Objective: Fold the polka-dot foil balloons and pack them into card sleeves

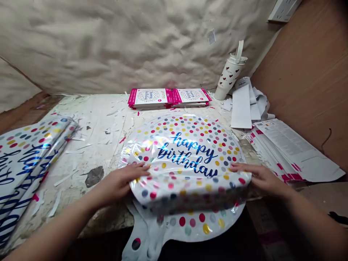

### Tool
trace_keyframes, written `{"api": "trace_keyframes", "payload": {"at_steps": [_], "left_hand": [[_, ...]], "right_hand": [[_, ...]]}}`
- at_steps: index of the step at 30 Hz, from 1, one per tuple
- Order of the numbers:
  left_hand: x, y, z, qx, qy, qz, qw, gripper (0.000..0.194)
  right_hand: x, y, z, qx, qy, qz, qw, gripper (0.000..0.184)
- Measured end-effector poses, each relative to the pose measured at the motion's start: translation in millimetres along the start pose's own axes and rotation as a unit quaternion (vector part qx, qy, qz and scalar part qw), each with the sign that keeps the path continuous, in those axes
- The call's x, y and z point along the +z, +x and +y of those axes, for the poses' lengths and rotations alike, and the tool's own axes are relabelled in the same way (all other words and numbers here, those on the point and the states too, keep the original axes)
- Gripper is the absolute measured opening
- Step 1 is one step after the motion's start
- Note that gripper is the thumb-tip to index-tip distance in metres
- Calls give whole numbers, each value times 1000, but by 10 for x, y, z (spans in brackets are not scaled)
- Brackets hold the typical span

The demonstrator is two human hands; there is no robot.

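Observation:
A flat foil balloon [187, 130], white with coloured dots and blue "happy birthday" lettering, lies in front of me. Its near part is bent over in a raised, blurred fold, and a pale tail hangs past the table edge. My left hand [133, 174] grips the left end of the fold, fingers on top and thumb hidden. At the opposite end, my right hand [254, 175] holds the right edge, its fingertips resting on the foil. Beneath the fold, more dotted foil shows; whether it is a second balloon I cannot tell.
More printed foil balloons [24, 156] lie stacked at the left. Two piles of pink-and-white printed packets [152, 97] sit at the back. A white tumbler with hearts [230, 76], white paper strips [241, 107] and printed cards [296, 148] occupy the right. Paper scraps litter the worn table [95, 127].

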State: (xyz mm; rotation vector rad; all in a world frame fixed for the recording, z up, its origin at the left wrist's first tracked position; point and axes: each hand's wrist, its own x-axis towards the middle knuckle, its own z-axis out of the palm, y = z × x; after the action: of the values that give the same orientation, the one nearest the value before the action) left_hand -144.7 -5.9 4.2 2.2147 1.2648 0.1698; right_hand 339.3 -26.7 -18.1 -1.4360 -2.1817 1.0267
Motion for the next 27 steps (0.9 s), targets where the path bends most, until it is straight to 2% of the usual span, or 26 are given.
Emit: {"api": "trace_keyframes", "payload": {"at_steps": [1,3,4,6,9,12,13,15,16,18,21,22,24,25,26,27], "left_hand": [[-60,84,5,-70,-80,-5,994,36],[-165,258,0,-200,-192,15,961,44],[-202,335,-9,-239,-205,29,949,46],[-239,449,-31,-263,-162,58,949,46],[-224,523,-30,-252,-28,86,963,43],[-135,543,91,-268,118,144,945,40],[-83,544,161,-252,165,176,937,40],[59,536,318,-169,230,219,933,44],[143,523,391,-119,242,212,939,45],[313,482,497,-55,236,149,959,48],[492,412,538,-60,221,80,970,58],[521,394,532,-66,219,73,971,60],[542,377,517,-75,217,66,971,59],[542,376,513,-78,216,63,971,57],[538,379,514,-81,214,60,972,56],[533,386,518,-85,214,55,971,55]], "right_hand": [[-66,123,14,50,45,7,998,29],[-184,420,31,154,101,39,982,37],[-224,572,39,197,109,59,973,40],[-258,835,60,252,93,94,959,40],[-217,1060,98,272,45,118,954,38],[-155,1132,93,278,-3,133,951,37],[-147,1147,79,277,-19,138,951,37],[-165,1185,45,274,-49,144,949,37],[-193,1210,31,274,-64,146,948,37],[-280,1270,4,280,-93,150,944,38],[-390,1360,-129,305,-145,179,924,46],[-376,1385,-230,305,-173,201,915,53],[-203,1423,-537,244,-244,235,909,65],[-38,1435,-729,179,-279,236,914,66],[170,1441,-930,79,-297,198,931,65],[402,1440,-1119,15,-298,156,942,63]]}}
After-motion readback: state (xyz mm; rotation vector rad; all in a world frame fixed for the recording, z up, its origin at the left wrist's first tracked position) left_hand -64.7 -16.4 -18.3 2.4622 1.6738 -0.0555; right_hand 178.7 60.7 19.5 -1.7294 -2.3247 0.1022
